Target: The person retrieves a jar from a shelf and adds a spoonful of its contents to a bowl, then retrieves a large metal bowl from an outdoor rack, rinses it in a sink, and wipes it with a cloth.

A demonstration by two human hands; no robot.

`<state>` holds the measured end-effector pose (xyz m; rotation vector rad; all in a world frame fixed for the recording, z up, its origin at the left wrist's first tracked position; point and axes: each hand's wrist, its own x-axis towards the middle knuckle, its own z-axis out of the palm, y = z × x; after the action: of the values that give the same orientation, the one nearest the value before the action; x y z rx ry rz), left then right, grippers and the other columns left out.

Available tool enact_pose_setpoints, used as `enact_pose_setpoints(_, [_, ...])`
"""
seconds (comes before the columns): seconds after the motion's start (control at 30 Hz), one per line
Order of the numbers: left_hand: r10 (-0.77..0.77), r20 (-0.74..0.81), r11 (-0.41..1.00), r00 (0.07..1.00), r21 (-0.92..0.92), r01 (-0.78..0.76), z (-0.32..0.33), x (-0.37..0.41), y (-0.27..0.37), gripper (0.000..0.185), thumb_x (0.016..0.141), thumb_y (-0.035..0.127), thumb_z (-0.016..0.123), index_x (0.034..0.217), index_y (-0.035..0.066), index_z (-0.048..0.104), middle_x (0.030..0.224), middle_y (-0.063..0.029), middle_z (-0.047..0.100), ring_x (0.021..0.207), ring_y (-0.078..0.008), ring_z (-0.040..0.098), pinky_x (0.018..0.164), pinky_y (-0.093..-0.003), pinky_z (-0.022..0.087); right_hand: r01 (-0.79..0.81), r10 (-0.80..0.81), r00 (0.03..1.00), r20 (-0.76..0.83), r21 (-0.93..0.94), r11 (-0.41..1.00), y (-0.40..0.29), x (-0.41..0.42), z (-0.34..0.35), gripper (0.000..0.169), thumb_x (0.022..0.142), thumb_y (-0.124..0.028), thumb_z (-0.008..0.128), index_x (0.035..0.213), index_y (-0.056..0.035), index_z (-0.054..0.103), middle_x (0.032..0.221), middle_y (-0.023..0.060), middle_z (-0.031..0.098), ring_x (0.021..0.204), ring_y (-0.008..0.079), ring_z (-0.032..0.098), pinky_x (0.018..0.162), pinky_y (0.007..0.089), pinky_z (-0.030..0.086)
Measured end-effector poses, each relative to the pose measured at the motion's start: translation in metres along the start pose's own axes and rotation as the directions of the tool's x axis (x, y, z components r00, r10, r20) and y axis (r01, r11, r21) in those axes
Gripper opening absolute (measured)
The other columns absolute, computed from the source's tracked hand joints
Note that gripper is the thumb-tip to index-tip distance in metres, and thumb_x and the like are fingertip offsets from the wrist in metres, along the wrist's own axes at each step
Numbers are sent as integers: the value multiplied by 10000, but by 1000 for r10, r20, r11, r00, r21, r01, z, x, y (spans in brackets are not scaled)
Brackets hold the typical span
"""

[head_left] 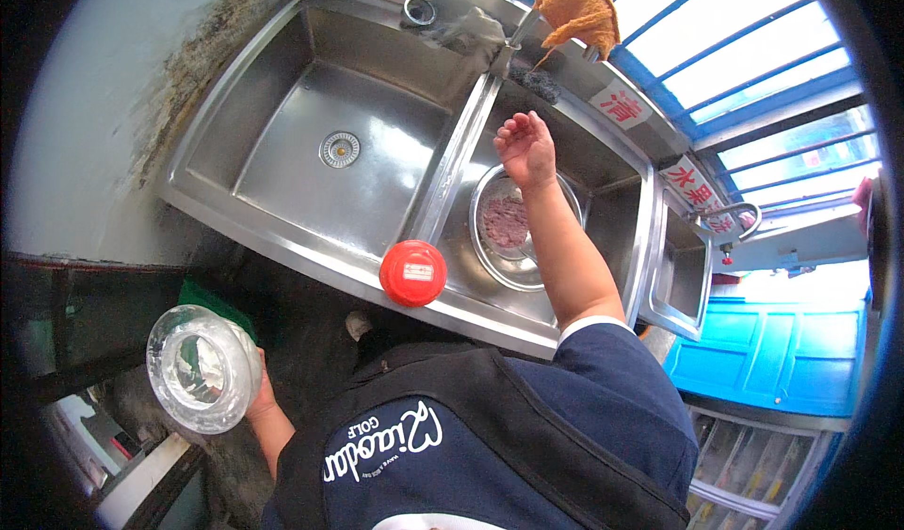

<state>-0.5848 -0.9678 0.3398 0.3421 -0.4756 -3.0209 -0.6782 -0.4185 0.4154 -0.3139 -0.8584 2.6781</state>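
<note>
My left hand (263, 389) grips a clear jar (203, 369) from its right side, low at the left beside the sink. White residue shows inside the jar, which has a wide round mouth. Over the right sink basin my right hand (526, 150) is raised, its fingers half curled and holding nothing. Below it stands a round metal bowl (481, 242) with pinkish ground matter (504, 221) in it, partly hidden by my forearm. A red round lid (413, 273) rests at the sink's front edge by the divider.
The left basin (339, 191) has a drain. A faucet (503, 60), a grey cloth (477, 32), a steel scouring pad (535, 84) and an orange cloth (578, 14) are at the back. A smaller sink (681, 269) and a blue lidded container (770, 357) stand to the right.
</note>
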Motion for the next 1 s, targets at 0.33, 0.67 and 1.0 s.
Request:
enact_pose_setpoints(0.33, [-50,92,996,995,72,43,26,-2,8,510,790,428,538,1210,142,497,1248,-77,488,1116,-317,452,860,-538,389,-224,169,971,170,396,891,36,-12,10,612,873,-476,383,1116,77,485,1156,238,511,1134,357,453,974,477,346])
enact_pose_setpoints(0.67, [-14,66,997,998,77,9,22,7,3,545,784,420,541,1230,115,475,1264,-116,464,1126,-349,438,837,-534,404,644,-604,763,-231,348,681,-111,35,-10,312,805,-265,385,633,-57,541,654,105,592,653,259,581,670,386,500])
enact_pose_setpoints(1.0, [-38,-4,991,999,129,38,20,9,-5,533,792,443,526,1227,138,482,1254,-87,484,1127,-316,456,836,-539,412,704,-723,682,-109,363,610,-206,102,70,590,877,-451,189,549,-74,503,518,90,516,518,240,505,492,357,406])
